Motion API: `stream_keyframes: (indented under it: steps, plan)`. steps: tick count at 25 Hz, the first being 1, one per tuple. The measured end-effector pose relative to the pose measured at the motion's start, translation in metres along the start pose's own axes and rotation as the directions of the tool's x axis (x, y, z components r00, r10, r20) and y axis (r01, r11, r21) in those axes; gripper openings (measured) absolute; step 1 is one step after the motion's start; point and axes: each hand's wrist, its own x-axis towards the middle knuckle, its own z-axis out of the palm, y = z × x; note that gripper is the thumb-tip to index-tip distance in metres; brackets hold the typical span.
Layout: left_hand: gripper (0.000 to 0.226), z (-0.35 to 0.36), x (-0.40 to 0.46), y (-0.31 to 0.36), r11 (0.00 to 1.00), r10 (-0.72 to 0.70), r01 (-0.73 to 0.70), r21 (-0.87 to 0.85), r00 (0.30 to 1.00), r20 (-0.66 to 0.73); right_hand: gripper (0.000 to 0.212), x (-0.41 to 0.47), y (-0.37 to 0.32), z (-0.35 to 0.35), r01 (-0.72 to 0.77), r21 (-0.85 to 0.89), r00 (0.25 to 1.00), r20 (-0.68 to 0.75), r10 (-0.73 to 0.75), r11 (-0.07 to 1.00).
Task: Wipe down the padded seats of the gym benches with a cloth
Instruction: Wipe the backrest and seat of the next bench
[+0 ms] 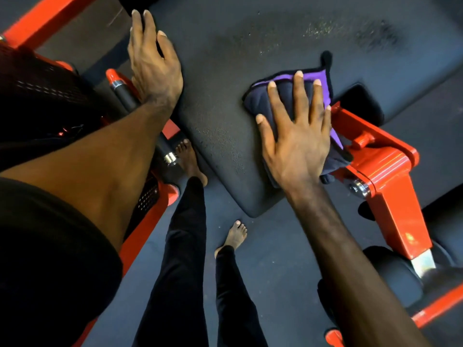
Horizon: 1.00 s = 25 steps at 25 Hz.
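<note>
- Head view: the right hand [298,136] lies flat on the folded cloth [283,96], fingers straight and spread apart, and presses it onto the padded seat [225,108]. The cloth is dark with a purple lining and sits near the right edge of the pad, just beside the red frame bracket [380,166].
- Part of the cloth hangs over the pad edge against the bracket. In my judgement, a stroke toward that side could catch it on the bolt [357,188] or pull it off the pad.
- Because the fingers only press and do not grip, the cloth may slide out or unfold under a fast stroke.
- The left hand [152,63] rests open on the left edge of the pad, fingers straight and slightly apart. It may slip off the edge toward the black handle [124,95].
- The bare feet [233,235] stand close to the bench; they could knock the frame.
</note>
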Motion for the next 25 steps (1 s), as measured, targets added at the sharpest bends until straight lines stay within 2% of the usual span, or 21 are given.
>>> stream_keyframes:
  steps: [2, 6, 12, 19, 22, 25]
  plan:
    - [0.058, -0.001, 0.001, 0.002, 1.0, 0.002, -0.002, -0.006, 1.0, 0.003, 0.057, -0.03, 0.003, 0.0, 0.068, 0.044, 0.998, 0.001, -0.068, 0.997]
    - [0.058, -0.003, 0.0, 0.005, 1.0, -0.013, 0.013, -0.003, 1.0, -0.003, 0.054, -0.131, 0.006, -0.006, 0.214, 0.094, 0.97, 0.094, -0.223, 0.972]
    - [0.057, 0.004, 0.003, -0.002, 1.0, 0.029, -0.029, -0.004, 0.999, -0.04, 0.056, -0.033, -0.062, 0.007, 0.383, -0.008, 0.91, 0.174, -0.376, 0.924]
    - [0.056, 0.007, 0.001, -0.001, 0.996, 0.052, -0.055, -0.072, 0.998, -0.039, 0.06, -0.084, -0.041, -0.011, 0.403, -0.032, 0.895, 0.226, -0.386, 0.915]
    - [0.057, 0.003, 0.009, -0.011, 0.989, 0.04, -0.032, -0.146, 0.998, 0.051, 0.057, -0.019, -0.092, 0.008, 0.372, -0.046, 0.913, 0.196, -0.357, 0.927]
    - [0.055, -0.017, 0.018, -0.037, 0.966, 0.166, -0.12, -0.231, 0.967, 0.194, 0.056, 0.034, -0.125, 0.021, 0.384, -0.034, 0.902, 0.228, -0.367, 0.923]
